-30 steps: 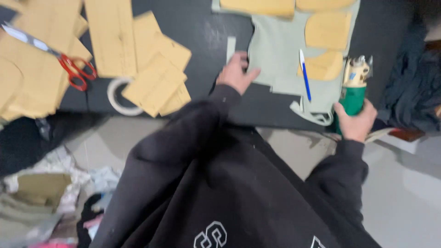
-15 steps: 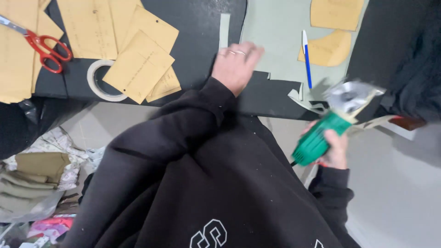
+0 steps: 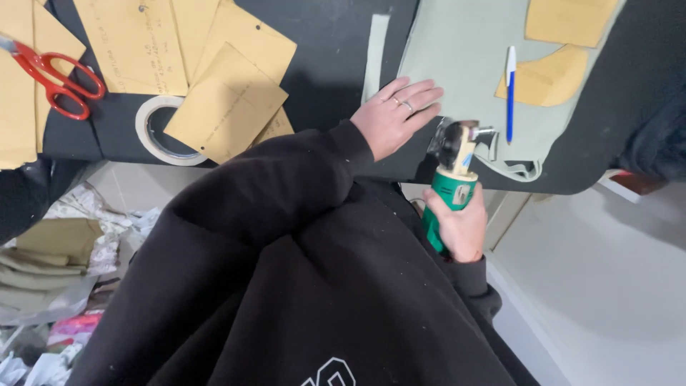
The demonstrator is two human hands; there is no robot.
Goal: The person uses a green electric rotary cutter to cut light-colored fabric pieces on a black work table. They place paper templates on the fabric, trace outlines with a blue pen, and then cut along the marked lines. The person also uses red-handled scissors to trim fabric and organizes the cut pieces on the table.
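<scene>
My left hand [image 3: 394, 115] lies flat, fingers spread, on the near edge of a pale grey-green fabric piece [image 3: 461, 53] on the dark table [image 3: 336, 50]. My right hand [image 3: 457, 225] grips the green handle of a small electric rotary cutter [image 3: 453, 168]. Its metal blade head sits at the fabric's lower edge, just right of my left fingertips. A blue and white pen [image 3: 510, 89] rests on the fabric beside tan paper pattern pieces [image 3: 550, 78].
Several tan paper patterns [image 3: 214, 78] lie at the table's left, with red-handled scissors [image 3: 57, 82] and a roll of tape [image 3: 161, 132]. A narrow fabric strip [image 3: 375, 53] lies by my left hand. Scraps and folded cloth [image 3: 50, 250] cover the floor at left.
My right hand has brought the cutter from below the table edge up to the fabric's lower edge. My left hand has shifted onto the fabric, fingers spread flat.
</scene>
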